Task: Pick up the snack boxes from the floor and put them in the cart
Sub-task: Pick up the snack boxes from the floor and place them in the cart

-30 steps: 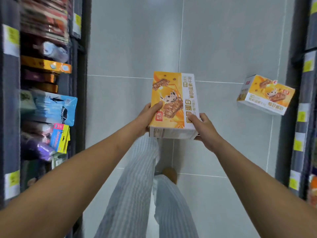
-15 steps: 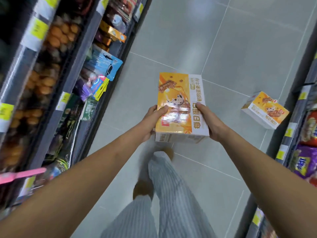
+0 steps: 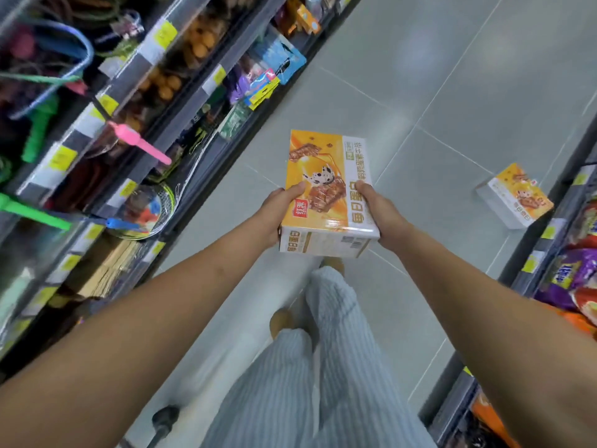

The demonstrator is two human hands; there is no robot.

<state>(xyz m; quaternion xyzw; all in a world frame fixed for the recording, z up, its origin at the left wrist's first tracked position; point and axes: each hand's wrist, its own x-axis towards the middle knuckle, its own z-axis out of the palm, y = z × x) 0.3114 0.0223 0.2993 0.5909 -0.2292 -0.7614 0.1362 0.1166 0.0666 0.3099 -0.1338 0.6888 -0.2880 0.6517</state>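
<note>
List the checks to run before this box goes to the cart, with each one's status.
1. Snack box held clear of the floor: ok.
2. Left grip on its left edge, thumb on top: ok.
3. Right grip on its right edge, thumb on top: ok.
4. Cart located: cannot tell; only a dark wheel shows at the bottom edge.
5. All boxes collected: not ok; a second box lies on the floor.

snack box (image 3: 326, 195) reads 每日蛋白 along its white band (shelf tags (image 3: 165, 34) too blurred)
</note>
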